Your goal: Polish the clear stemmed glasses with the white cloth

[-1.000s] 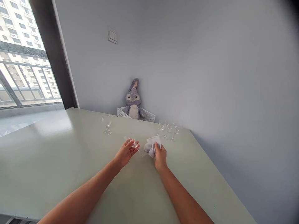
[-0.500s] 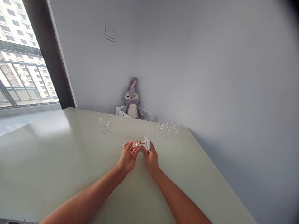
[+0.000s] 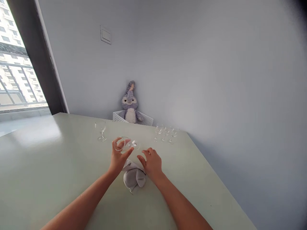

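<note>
My left hand (image 3: 118,157) grips a clear stemmed glass (image 3: 123,144) by its bowl. The glass is tipped on its side above the table, its foot pointing right. Just right of that foot, my right hand (image 3: 152,162) is open, thumb and fingers apart, holding nothing. A crumpled grey cloth (image 3: 134,179) lies on the table below and between my hands, touched by neither.
On the pale green table (image 3: 187,185), one stemmed glass (image 3: 101,130) stands at the left and several more glasses (image 3: 165,131) stand together near the back right edge. Behind the table, a grey plush toy (image 3: 130,107) sits in a white perforated basket (image 3: 149,121) against the wall.
My right hand has let go of the cloth, which now lies on the table, and has opened. The glass has moved slightly left in my left hand. The view has shifted a little right.
</note>
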A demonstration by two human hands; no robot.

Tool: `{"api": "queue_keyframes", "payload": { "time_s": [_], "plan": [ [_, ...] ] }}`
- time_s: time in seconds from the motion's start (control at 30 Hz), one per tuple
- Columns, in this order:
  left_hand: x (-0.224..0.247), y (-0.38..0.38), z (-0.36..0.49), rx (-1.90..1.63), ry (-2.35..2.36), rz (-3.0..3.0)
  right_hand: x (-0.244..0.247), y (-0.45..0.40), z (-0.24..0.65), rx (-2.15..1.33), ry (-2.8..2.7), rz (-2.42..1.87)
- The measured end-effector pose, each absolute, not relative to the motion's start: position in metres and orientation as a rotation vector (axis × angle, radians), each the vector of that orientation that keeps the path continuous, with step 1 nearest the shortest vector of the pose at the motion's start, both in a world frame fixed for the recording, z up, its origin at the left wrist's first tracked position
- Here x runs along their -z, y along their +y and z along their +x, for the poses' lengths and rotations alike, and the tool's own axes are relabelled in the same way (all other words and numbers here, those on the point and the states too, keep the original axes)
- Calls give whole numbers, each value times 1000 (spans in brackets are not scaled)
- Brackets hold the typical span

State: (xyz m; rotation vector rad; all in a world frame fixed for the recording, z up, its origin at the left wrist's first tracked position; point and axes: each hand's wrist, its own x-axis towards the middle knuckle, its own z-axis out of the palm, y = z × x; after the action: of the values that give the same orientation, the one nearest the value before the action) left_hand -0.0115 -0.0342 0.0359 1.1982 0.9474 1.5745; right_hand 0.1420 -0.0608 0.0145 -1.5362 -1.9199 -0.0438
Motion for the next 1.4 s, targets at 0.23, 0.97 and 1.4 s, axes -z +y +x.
{"api": "queue_keyframes", "payload": {
  "time_s": [0.23,0.97,1.4],
  "plan": [
    [-19,-47,5,-1276,973,1470,-3,-56,138,143,-1993,-1615],
    [19,-12,-3,-1249,1228,1375,20,46,233,-374,-1275,-2010],
    [22,14,-22,-1603,1427,900,-13,-41,183,-734,-1541,-1598]
  ]
}}
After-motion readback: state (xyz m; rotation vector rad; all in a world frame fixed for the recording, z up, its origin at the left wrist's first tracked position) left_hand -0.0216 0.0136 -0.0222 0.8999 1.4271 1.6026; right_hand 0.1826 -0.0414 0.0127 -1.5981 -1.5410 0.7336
